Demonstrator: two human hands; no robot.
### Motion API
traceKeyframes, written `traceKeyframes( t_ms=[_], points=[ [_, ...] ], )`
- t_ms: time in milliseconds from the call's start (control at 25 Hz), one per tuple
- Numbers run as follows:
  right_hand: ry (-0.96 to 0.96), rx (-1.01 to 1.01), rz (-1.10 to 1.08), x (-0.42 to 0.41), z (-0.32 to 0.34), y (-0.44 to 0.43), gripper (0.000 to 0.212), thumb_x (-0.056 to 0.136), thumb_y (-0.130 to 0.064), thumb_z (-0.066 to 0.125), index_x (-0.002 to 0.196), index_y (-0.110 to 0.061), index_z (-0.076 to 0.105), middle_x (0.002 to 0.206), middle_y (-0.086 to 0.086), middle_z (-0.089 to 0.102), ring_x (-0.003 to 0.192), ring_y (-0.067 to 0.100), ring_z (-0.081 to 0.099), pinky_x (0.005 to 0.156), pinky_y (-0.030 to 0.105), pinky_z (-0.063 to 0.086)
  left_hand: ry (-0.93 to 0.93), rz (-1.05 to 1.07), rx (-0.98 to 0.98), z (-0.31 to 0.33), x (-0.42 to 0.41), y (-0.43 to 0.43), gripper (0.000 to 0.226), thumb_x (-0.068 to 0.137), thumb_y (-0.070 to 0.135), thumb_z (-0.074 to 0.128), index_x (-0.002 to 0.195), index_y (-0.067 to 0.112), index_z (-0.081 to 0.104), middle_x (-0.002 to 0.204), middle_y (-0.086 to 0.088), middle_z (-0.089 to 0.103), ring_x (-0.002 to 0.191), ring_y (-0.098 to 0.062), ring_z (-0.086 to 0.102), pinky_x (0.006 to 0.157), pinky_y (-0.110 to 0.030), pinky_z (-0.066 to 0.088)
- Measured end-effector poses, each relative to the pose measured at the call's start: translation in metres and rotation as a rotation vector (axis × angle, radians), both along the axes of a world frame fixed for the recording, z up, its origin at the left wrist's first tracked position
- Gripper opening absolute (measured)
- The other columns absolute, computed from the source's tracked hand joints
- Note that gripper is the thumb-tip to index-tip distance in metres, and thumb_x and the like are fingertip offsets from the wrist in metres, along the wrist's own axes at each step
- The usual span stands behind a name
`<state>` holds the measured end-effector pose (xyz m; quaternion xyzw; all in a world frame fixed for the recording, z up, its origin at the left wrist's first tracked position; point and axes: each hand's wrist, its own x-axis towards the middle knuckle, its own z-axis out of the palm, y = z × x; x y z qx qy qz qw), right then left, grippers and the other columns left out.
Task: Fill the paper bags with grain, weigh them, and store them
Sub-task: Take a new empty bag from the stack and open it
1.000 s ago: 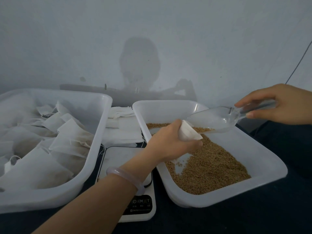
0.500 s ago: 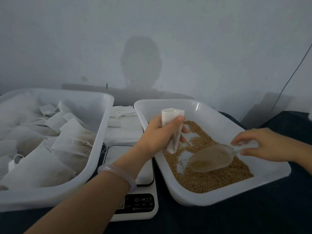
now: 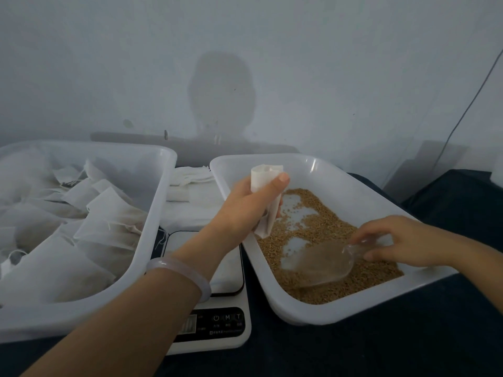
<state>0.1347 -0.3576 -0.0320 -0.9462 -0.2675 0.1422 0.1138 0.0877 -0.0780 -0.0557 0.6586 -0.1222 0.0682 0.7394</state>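
Observation:
My left hand [image 3: 245, 205] grips a small white paper bag [image 3: 265, 175] upright, mouth up, over the left edge of the right white tub [image 3: 337, 308]. Brown grain [image 3: 321, 221] covers that tub's floor, with bare patches. My right hand [image 3: 400, 240] holds the handle of a clear plastic scoop [image 3: 324, 262], whose bowl lies low in the grain near the tub's front. A white digital scale [image 3: 217, 322] sits between the two tubs, under my left forearm. The left white tub [image 3: 152, 240] holds several filled white bags [image 3: 109, 213].
A stack of flat white bags [image 3: 193, 191] lies behind the scale between the tubs. Everything rests on a dark blue cloth [image 3: 381, 349]. A pale wall stands close behind, and a thin cable [image 3: 468, 104] runs down it at the right.
My right hand has brought the scoop down from the bag's mouth into the grain at the tub's front. My left hand turned the bag upright and lifted it slightly.

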Motion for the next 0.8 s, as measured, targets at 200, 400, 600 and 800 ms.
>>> traceKeyframes(
  t_ms=[200,400,600,800],
  points=[
    [-0.045,0.161,-0.046,-0.001,0.025,-0.024,0.027,0.076,-0.031,0.070,0.099,-0.045,0.068,0.104,-0.026,0.066,0.100,-0.008,0.059,0.094,0.024,0.047,-0.008,0.094,0.264,-0.001,0.001,-0.005,0.045,0.065,0.039,0.082,0.100,0.027,0.057,0.074,0.014,0.060,0.065,0.004,0.059,0.058,-0.014,0.048],
    [-0.218,0.304,-0.095,-0.001,0.079,-0.036,0.037,0.059,-0.053,0.066,0.096,-0.055,0.066,0.102,-0.028,0.067,0.097,-0.012,0.059,0.085,0.018,0.049,-0.024,0.111,0.472,0.002,0.001,-0.009,0.043,0.065,0.027,0.083,0.093,0.031,0.051,0.085,0.007,0.060,0.075,-0.009,0.061,0.060,-0.024,0.050],
    [-0.385,0.215,0.029,-0.003,0.111,-0.008,0.037,0.061,-0.055,0.061,0.097,-0.059,0.063,0.097,-0.038,0.063,0.098,-0.020,0.053,0.083,0.013,0.043,-0.010,0.084,0.656,0.005,-0.001,-0.018,0.041,0.069,0.029,0.079,0.098,0.031,0.050,0.086,0.013,0.058,0.074,0.000,0.057,0.053,-0.013,0.040],
    [-0.575,0.035,0.067,0.000,0.122,0.002,0.048,0.071,-0.030,0.074,0.102,-0.063,0.056,0.098,-0.045,0.057,0.098,-0.016,0.052,0.087,0.031,0.040,-0.009,0.097,0.715,0.004,-0.001,-0.021,0.037,0.070,0.029,0.076,0.095,0.029,0.048,0.083,0.015,0.053,0.072,0.001,0.052,0.052,-0.016,0.036]
  ],
)
